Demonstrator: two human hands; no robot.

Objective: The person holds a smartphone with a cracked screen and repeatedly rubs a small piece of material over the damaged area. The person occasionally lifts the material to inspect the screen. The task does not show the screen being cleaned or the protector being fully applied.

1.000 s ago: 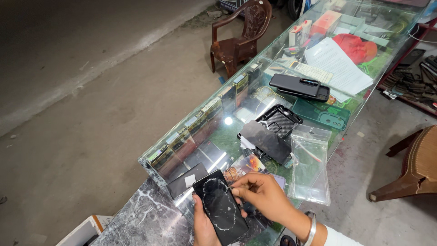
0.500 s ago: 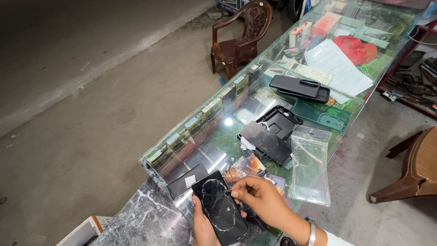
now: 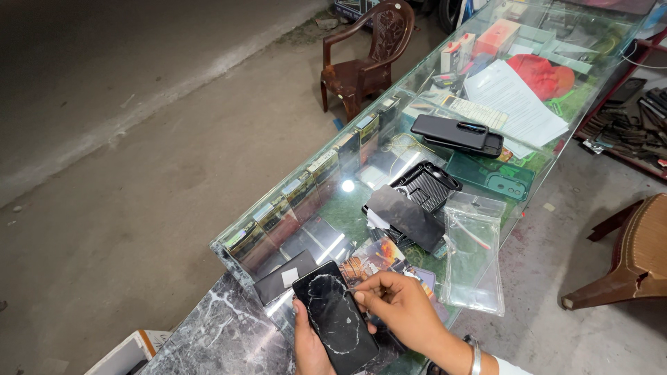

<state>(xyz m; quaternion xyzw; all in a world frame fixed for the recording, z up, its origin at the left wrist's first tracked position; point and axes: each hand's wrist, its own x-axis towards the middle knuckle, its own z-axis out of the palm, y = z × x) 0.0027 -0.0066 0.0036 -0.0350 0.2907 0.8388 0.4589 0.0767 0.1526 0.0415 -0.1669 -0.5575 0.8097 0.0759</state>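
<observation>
A black phone [image 3: 336, 318] with a cracked, scuffed face lies in my left hand [image 3: 309, 346], which grips it from below at the bottom edge of the view. My right hand [image 3: 399, 310] reaches over from the right, its fingertips pinched at the phone's right edge. Both hands hover above the near end of a glass counter [image 3: 333, 208]. Just beyond them on the glass lie a dark flat sheet [image 3: 406, 217] on a black ridged phone case [image 3: 425, 187] and a clear plastic bag [image 3: 475, 260].
Farther along the counter sit a black phone case [image 3: 456, 135], a green case [image 3: 501, 182], white papers [image 3: 514, 104] and a red cloth [image 3: 542, 75]. A brown plastic chair [image 3: 372, 59] stands on the concrete at left, another chair [image 3: 636, 257] at right. Grey marble slab [image 3: 222, 340] near me.
My right hand has slid slightly down and left along the phone's right edge. The phone and left hand stay almost where they were.
</observation>
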